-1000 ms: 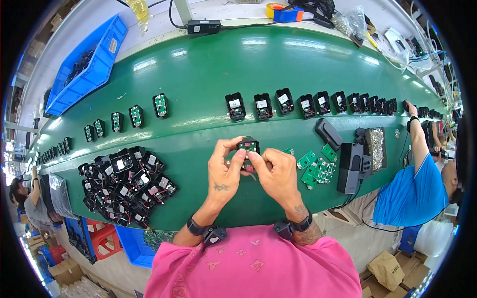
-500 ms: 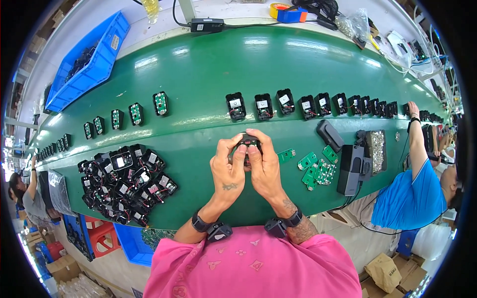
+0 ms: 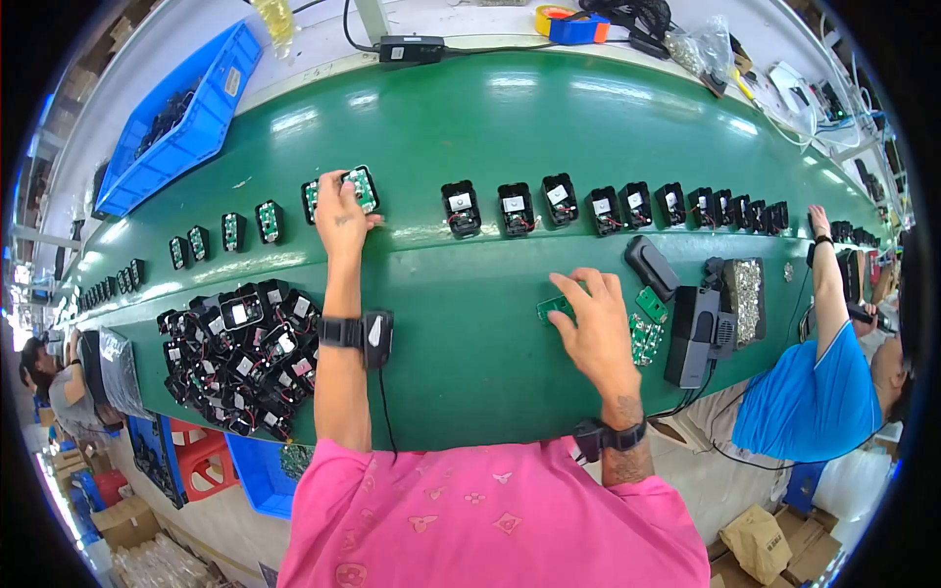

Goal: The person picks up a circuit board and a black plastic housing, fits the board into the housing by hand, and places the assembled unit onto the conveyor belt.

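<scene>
My left hand [image 3: 340, 216] is stretched out to the far left, its fingers closed around a small black housing [image 3: 362, 189] with a green circuit board inside. Right beside it stands a similar filled housing [image 3: 310, 200], partly covered by my fingers. My right hand [image 3: 596, 328] is over loose boards at the right of centre. Its thumb and index finger are apart, on either side of a green circuit board [image 3: 551, 308] on the table. Whether they touch it, I cannot tell. More green boards [image 3: 646, 338] lie beside this hand, some hidden under it.
A heap of black housings [image 3: 235, 358] lies at the left. Open housings [image 3: 515, 210] form a row to the right. Nearby stand a grey-black device [image 3: 692, 338] and a tray of small metal parts [image 3: 747, 304]. A blue crate [image 3: 186, 142] sits far left. A co-worker's arm [image 3: 831, 284] reaches in.
Both hands were together at the centre around a black housing. My left hand has carried the housing to the left row; my right hand has let go and moved right to the boards.
</scene>
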{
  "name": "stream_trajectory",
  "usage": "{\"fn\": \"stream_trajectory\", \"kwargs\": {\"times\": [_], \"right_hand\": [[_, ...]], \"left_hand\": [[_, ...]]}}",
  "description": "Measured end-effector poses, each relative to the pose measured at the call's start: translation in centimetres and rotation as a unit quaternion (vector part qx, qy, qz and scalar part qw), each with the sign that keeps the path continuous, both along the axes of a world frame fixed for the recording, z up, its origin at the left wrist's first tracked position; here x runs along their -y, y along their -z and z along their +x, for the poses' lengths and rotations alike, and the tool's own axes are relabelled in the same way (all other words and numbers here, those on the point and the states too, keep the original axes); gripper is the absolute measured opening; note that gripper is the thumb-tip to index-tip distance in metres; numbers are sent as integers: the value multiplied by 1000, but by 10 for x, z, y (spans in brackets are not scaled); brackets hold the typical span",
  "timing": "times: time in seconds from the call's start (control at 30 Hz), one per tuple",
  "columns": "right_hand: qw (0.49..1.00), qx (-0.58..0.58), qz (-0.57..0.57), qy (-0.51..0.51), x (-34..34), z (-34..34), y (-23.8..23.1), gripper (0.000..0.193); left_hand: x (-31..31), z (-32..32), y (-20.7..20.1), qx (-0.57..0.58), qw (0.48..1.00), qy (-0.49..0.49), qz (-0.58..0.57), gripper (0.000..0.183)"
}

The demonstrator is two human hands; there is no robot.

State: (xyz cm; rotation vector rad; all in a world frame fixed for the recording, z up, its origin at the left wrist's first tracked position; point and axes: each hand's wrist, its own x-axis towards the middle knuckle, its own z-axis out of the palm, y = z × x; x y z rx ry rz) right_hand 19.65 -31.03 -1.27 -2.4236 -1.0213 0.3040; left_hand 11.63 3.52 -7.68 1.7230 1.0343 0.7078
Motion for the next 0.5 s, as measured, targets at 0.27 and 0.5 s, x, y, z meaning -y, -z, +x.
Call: {"fn": "stream_trajectory", "kwargs": {"times": [0.27,0.5], "right_hand": [[992,-34,-47,-109,11,17,15,35],[950,-281,136,17,1,8,8,42]], "left_hand": [[48,1,-34,-144,947,147,247,60],[75,29,1,-189,915,318,161,97]]}}
